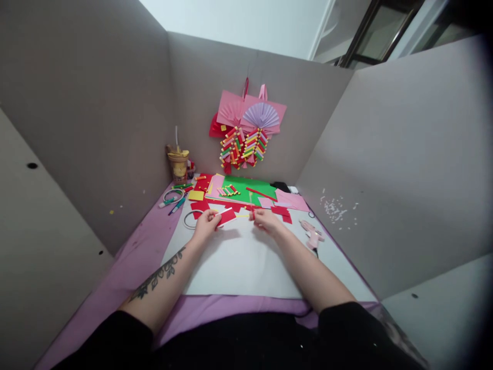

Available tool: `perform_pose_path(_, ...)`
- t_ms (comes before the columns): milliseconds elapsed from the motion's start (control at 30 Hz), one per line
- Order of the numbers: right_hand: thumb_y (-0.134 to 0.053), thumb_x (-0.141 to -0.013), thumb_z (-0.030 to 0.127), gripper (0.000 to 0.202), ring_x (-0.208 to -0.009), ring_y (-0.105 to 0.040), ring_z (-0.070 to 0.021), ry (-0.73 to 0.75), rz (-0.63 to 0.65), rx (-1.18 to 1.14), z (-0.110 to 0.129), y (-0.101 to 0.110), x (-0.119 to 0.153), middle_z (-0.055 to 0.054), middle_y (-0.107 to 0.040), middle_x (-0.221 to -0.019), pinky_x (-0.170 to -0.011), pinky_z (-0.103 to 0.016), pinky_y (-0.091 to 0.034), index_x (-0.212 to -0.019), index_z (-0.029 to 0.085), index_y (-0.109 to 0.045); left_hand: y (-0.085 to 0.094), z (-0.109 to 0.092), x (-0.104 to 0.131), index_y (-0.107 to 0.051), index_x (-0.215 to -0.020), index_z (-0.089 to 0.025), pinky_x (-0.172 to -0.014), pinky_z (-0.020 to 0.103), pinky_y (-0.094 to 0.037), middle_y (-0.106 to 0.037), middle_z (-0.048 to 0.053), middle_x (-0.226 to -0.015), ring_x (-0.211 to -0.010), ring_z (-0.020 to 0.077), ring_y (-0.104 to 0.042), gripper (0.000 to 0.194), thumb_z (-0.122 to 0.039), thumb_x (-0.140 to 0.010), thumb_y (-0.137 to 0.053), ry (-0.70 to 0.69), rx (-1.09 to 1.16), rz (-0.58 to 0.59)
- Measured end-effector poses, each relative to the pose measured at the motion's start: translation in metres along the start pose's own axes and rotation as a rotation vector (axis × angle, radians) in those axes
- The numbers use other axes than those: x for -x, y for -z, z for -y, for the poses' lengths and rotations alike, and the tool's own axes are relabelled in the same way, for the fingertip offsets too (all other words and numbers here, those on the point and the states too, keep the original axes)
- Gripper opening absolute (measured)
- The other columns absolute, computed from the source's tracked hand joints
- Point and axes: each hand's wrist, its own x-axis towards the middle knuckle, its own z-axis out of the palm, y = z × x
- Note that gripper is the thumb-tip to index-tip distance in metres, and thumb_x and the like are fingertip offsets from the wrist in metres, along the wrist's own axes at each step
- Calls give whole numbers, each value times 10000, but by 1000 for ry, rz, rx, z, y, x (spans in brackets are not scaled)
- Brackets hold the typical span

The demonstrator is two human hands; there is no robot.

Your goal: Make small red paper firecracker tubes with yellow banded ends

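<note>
My left hand (208,222) pinches a small red paper piece (227,217) with a white strip along its edge, held above the white sheet (239,262). To its right, my right hand (265,220) is closed, fingertips together by a small red item (252,210) whose kind I cannot make out. A thin yellow strip (242,216) shows between the red paper and my right fingertips; whether it is held is unclear. Beside my left hand lies a roll of tape (190,220). Red paper pieces (280,211) lie just beyond my right hand.
A pink glue gun (313,235) lies at the right. Behind are green paper (250,186), pink paper (292,199) and small rolled paper tubes (229,190). Pens (177,205) and a cup (179,167) stand left. Paper fans (262,115) hang on the grey back panel (308,103).
</note>
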Motion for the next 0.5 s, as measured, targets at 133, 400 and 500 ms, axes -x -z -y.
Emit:
perform_pose_path(133,-595,-727,485,357,-374,-294,-48,-121,397,-100,0,-40,36,55,-439,-483,-363,-181,-187,-831,144,-596,4,-6,0,-512,-845,-169,-428,178,-380,-482,-60,-564,-456,77,-469,258,-388,-726,-578,-87,-16,-78)
perform_pose_path(400,-609,-709,558,432,-382,-254,-40,-141,482,-144,4,-57,50,79,-376,-475,-360,-179,-150,-825,145,-559,5,-6,3,-520,-868,-177,-426,178,-400,-451,-69,-564,-448,73,-449,243,-376,-735,-567,-164,-93,-105)
perform_pose_path(500,-607,-701,575,447,-381,-251,-40,-140,470,-134,5,-57,50,78,-374,-468,-358,-181,-142,-810,145,-556,4,-5,4,-527,-874,-174,-429,178,-403,-446,-65,-557,-458,76,-446,235,-367,-744,-561,-180,-123,-88)
